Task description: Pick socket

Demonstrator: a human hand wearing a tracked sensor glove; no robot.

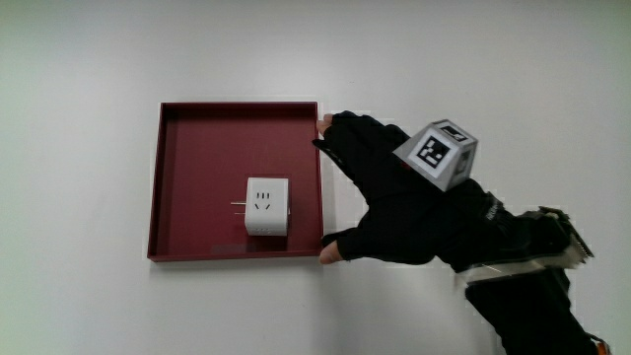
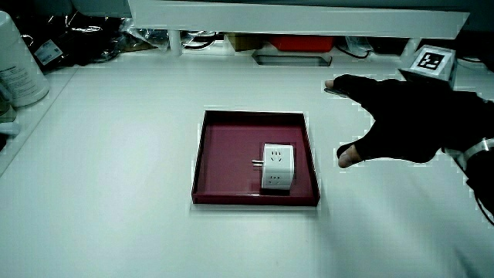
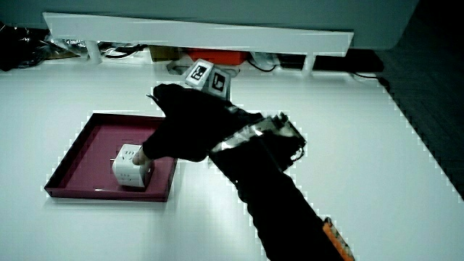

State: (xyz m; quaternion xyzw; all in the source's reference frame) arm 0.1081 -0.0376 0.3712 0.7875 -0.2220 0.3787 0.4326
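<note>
A white cube-shaped socket (image 1: 266, 206) lies in a dark red square tray (image 1: 197, 158), close to the tray wall nearest the person; in both side views the socket (image 2: 277, 166) (image 3: 131, 166) shows small metal prongs on one face. The gloved hand (image 1: 380, 192) hovers beside the tray, its fingers spread wide and holding nothing, with thumb and fingertips at the tray's rim. The hand (image 2: 401, 116) stays apart from the socket. A patterned cube (image 1: 441, 153) sits on its back. In a side view the hand (image 3: 185, 130) partly covers the tray's edge.
A low white partition (image 2: 301, 19) runs along the table's edge farthest from the person, with cables and an orange box under it. A white container (image 2: 19, 66) stands at the table's edge beside dark clutter.
</note>
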